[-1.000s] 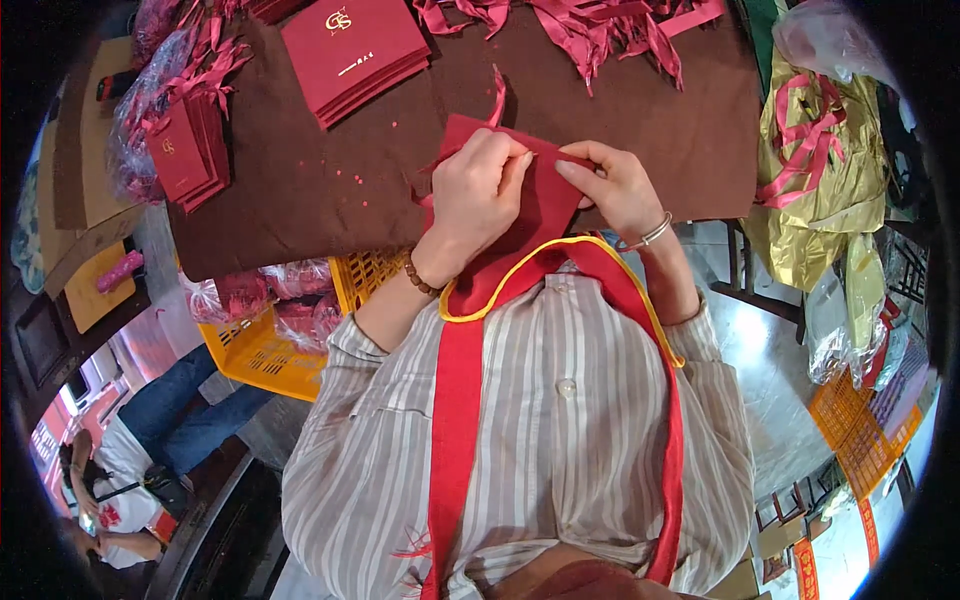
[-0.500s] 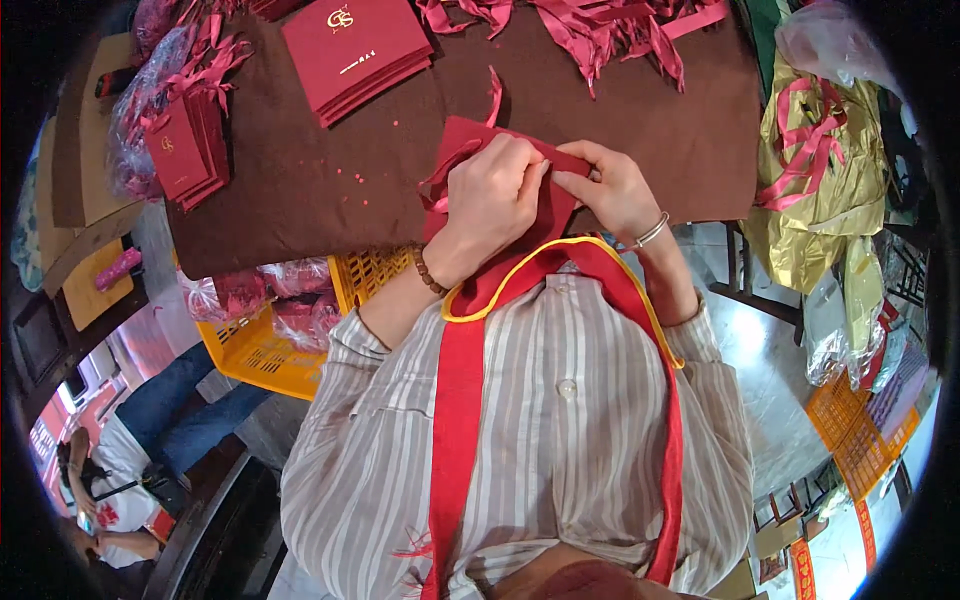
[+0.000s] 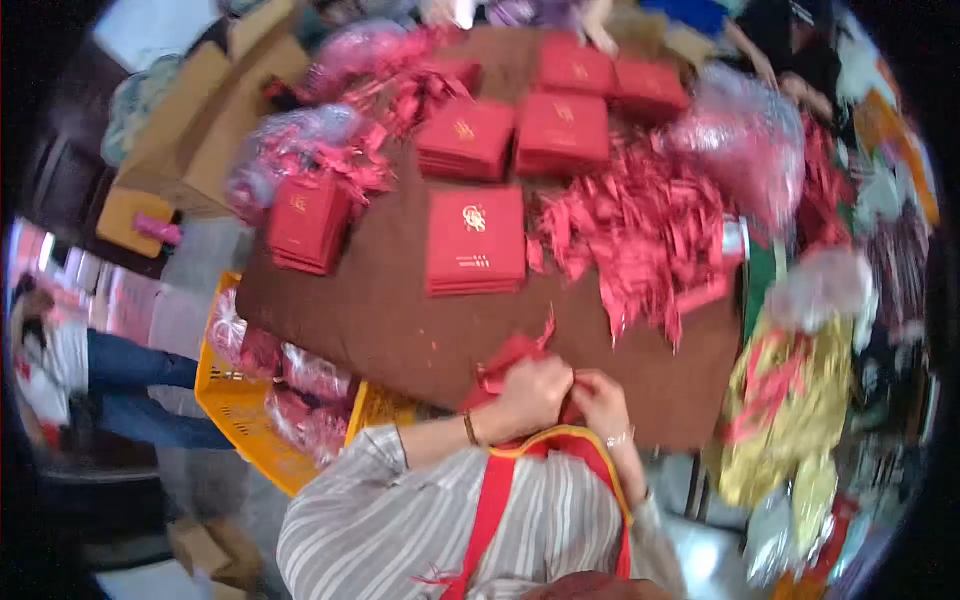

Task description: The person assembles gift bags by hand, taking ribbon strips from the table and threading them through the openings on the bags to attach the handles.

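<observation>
A red paper gift bag is held low at the near edge of the brown-covered table, close to my body. My left hand is closed on it, its fingers curled in. My right hand pinches at the bag's right side, fingertips close to the left hand's. A pink-red ribbon end sticks up beyond the bag. Motion blur and my hands hide most of the bag and what the fingertips grip. Ahead of the hands lies a neat stack of red gift bags with gold print.
More red bag stacks stand farther back. A large heap of pink-red ribbons covers the right side. Smaller bags lie at left. A yellow crate with plastic-wrapped packs sits below left; gold wrapping hangs at right. Other people's hands show at the far side.
The view has tilted up and turned, bringing the far table, more stacks and the ribbon heap into sight. Both hands stay together on the bag, now lower in the picture.
</observation>
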Available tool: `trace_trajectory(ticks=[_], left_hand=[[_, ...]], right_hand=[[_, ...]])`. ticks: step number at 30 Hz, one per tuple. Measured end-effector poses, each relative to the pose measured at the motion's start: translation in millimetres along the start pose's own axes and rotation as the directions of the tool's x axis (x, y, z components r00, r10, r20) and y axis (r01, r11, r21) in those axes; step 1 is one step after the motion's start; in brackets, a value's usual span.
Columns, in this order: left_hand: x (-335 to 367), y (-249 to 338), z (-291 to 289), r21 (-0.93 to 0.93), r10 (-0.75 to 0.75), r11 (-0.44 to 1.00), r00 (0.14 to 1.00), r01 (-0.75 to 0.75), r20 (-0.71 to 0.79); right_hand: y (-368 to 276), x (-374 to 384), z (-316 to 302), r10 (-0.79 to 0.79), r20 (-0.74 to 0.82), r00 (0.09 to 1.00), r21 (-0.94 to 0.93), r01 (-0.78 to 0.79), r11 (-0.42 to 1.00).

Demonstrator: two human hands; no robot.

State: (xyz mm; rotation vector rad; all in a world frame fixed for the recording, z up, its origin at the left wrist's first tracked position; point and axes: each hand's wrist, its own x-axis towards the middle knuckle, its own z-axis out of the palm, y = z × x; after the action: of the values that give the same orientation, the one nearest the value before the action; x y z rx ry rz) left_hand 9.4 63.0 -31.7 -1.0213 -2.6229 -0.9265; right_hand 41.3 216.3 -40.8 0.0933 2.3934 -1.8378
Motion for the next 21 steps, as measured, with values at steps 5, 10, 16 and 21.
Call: trace_trajectory(ticks=[5, 10, 16, 21], left_hand=[[-6.8, 11.2, 0.9, 0.003, 0.056, 0.998, 0.994, -0.057, 0.098], [10.8, 4.1, -7.0, 0.001, 0.032, 0.999, 0.988, -0.033, 0.15], [20.9, -2.3, -2.9, -0.043, 0.018, 0.999, 0.994, -0.014, 0.107], [23.0, -0.1, -1.8, -0.063, 0.001, 0.998, 0.981, 0.011, 0.193]], right_hand=[[32.3, -10.3, -1.8, 0.16, -0.012, 0.987, -0.129, -0.16, 0.979], [39.5, 3.7, -6.1, 0.07, 0.014, 0.997, -0.051, -0.069, 0.996], [34.7, 14.2, -13.1, -0.053, 0.026, 0.998, -0.063, 0.054, 0.997], [15.4, 6.6, -26.3, 0.001, 0.078, 0.997, -0.117, 0.008, 0.993]])
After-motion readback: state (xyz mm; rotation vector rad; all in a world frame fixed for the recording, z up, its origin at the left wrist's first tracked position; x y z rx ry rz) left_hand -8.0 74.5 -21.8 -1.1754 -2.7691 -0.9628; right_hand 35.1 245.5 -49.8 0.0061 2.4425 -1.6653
